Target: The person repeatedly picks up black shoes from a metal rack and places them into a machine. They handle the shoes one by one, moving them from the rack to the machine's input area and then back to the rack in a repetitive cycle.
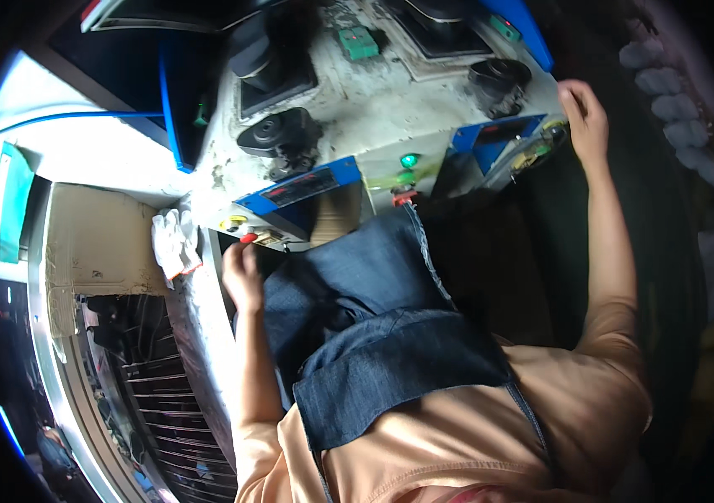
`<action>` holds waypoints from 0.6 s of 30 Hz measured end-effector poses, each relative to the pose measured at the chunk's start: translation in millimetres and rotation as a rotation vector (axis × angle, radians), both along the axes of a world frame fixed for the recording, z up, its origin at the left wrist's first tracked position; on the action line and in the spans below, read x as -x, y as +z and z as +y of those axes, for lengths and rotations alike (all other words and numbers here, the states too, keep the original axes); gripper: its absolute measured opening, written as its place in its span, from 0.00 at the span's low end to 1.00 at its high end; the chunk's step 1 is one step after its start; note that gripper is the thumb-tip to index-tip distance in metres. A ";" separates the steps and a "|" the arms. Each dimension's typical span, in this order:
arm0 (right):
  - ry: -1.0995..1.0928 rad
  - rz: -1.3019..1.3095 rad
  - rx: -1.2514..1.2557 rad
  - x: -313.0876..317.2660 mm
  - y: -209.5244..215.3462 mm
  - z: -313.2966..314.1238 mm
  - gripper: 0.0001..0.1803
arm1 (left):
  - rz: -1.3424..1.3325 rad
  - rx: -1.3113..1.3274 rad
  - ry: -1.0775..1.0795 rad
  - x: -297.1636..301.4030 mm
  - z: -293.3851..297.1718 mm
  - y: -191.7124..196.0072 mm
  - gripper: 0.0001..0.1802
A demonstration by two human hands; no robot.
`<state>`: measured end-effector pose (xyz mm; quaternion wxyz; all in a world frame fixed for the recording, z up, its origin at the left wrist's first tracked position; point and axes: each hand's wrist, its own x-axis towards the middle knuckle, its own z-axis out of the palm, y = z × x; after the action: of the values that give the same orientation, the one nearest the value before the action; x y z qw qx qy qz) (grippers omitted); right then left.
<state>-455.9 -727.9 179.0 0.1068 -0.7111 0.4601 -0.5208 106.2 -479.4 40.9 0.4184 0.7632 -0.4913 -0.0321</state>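
Observation:
My left hand [244,275] is raised to the front panel of a grey, worn machine [357,109]. Its blurred fingertips are at or just below a red knob [248,238] next to a yellow ring [233,224]; whether they grip it is unclear. At the machine's right front corner is my right hand [589,121], fingers and thumb apart, nothing seen in it. Near it a yellow-ringed control [556,130] sits on the panel. Between the hands, the machine's front carries a lit green button [409,160] above a red part [406,198].
Two black round fixtures [277,132] [498,84] stand on the machine top, with a small green box [359,43] farther back. White gloves [177,243] hang beside a cardboard box [101,239] at left. Below that is a wire rack [168,402]. A dark blue apron [399,369] covers my lap.

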 end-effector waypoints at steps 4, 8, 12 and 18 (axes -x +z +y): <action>-0.090 -0.238 -0.391 53.2 -116.9 17.3 0.11 | 0.266 -0.177 -0.722 126.3 -66.0 18.1 0.10; -0.124 -0.228 -0.672 70.0 -200.4 6.1 0.14 | 0.212 -0.219 -0.921 199.1 -116.8 2.5 0.13; -0.202 -0.080 -0.567 70.6 -213.9 -19.0 0.13 | 0.114 -0.291 -0.835 206.4 -151.9 -4.5 0.16; -0.163 0.056 -0.193 67.9 -220.5 -42.5 0.12 | -0.058 -0.073 -0.815 209.0 -144.9 -48.5 0.23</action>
<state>-523.8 -770.4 -41.5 0.1191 -0.6720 0.5674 -0.4608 -102.7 -624.3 -7.6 0.3299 0.5209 -0.7638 -0.1910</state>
